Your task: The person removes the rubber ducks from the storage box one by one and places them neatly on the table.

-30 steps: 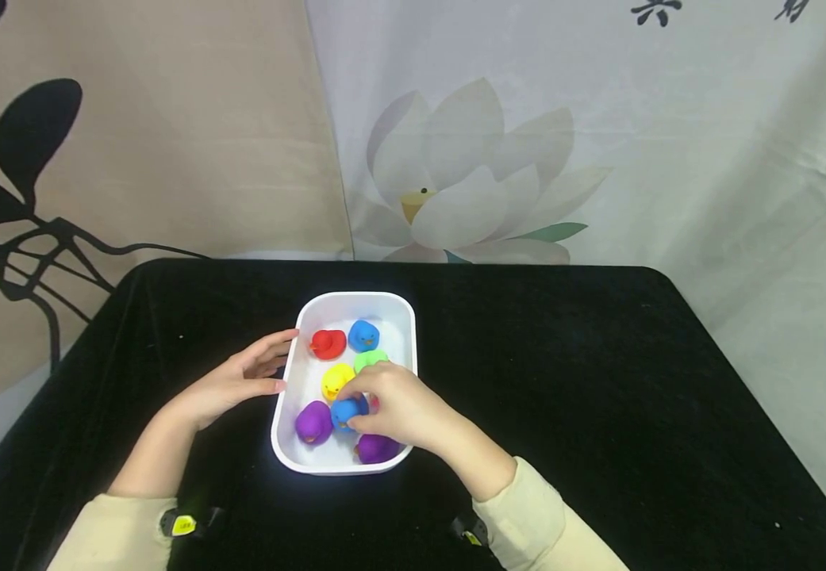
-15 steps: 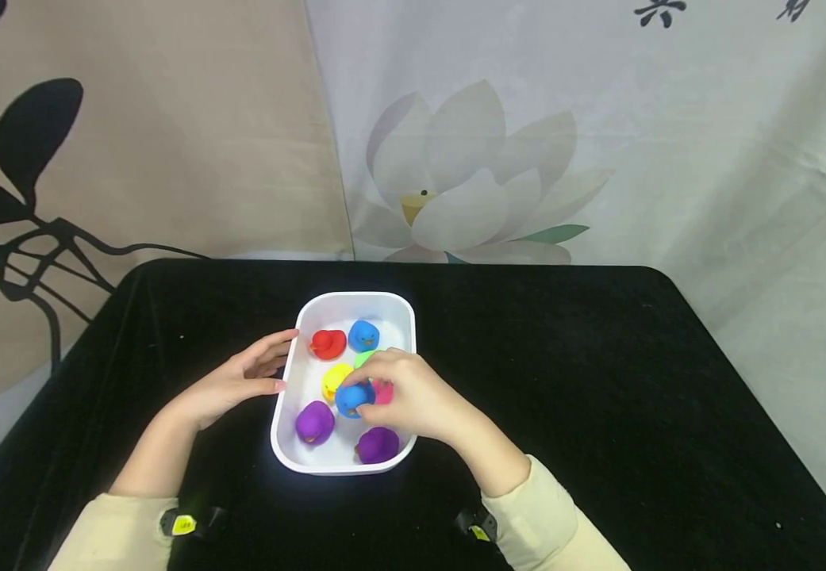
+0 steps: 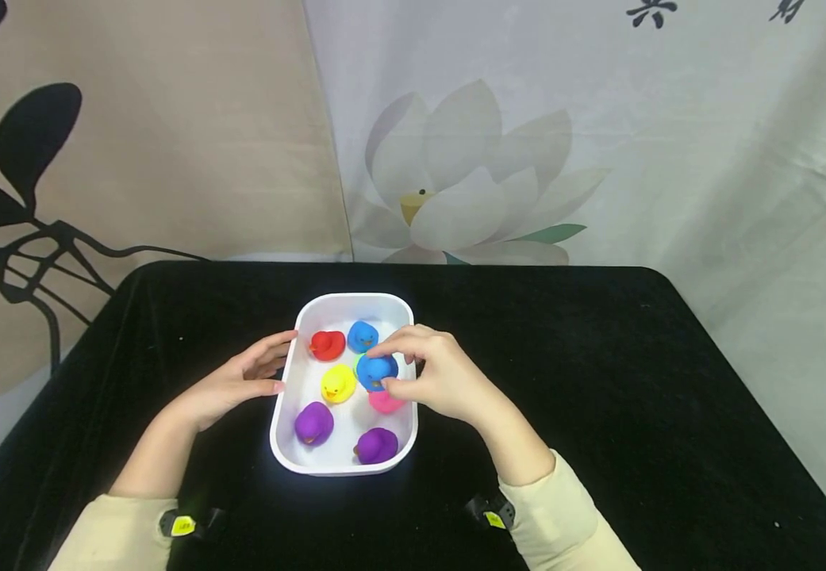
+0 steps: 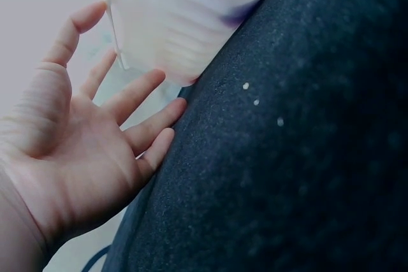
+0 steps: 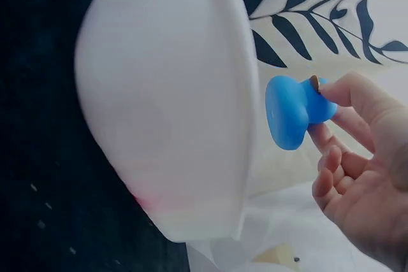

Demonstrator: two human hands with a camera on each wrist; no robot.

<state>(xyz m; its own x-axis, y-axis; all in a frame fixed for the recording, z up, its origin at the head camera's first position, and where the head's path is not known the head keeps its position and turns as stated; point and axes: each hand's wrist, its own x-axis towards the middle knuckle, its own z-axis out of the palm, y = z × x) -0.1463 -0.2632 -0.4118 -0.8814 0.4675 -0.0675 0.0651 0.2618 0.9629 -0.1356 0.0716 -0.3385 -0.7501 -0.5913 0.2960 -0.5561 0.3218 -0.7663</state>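
Between thumb and fingers, my right hand (image 3: 441, 373) pinches a blue rubber duck (image 5: 294, 109); the right wrist view shows it raised above the rim of the white tray (image 3: 285, 420). My left hand (image 3: 244, 377) touches the tray's left side with fingers spread and loosely extended. Inside the tray lie a red duck (image 3: 328, 345), a second blue duck (image 3: 363, 337), a yellow duck (image 3: 338, 384), a pink duck (image 3: 386, 402), and purple ducks at the left (image 3: 314, 423) and right (image 3: 376, 446). A green duck (image 3: 359, 365) is mostly hidden behind the held one.
The tray stands on a table with a black cloth (image 3: 562, 396). A printed curtain (image 3: 484, 159) with a lotus and dark leaves hangs behind the table. Small white specks dot the cloth in the left wrist view.
My right hand has lifted the blue duck from between the purple ducks and moved it away from me and rightward, over the green and pink ducks. The left hand stays put.
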